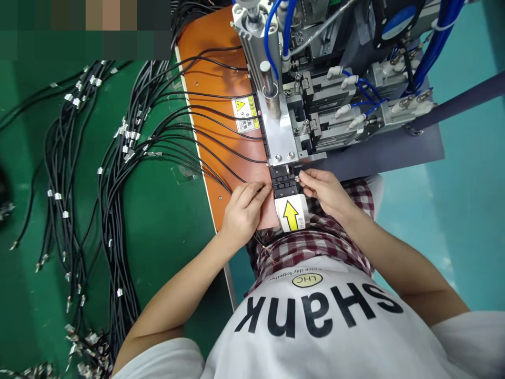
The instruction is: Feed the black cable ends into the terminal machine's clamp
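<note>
My left hand (244,210) pinches a black cable (252,185) just short of a black slotted fixture (284,184) on the machine. My right hand (321,192) reaches in from the other side, its fingertips shut on a small metal terminal (296,179) at the fixture's edge. Several more black cables (213,142) run across an orange-brown work board (209,63) toward my hands. A white label with a yellow arrow (291,216) sits just below the fixture, between my hands.
Above the fixture stands a pneumatic press (272,100) with steel cylinders and blue air tubes (437,37). A yellow warning label (245,114) lies on the board. Bundles of black cables with metal terminals (114,184) cover the green surface at left. My lap and white shirt fill the bottom.
</note>
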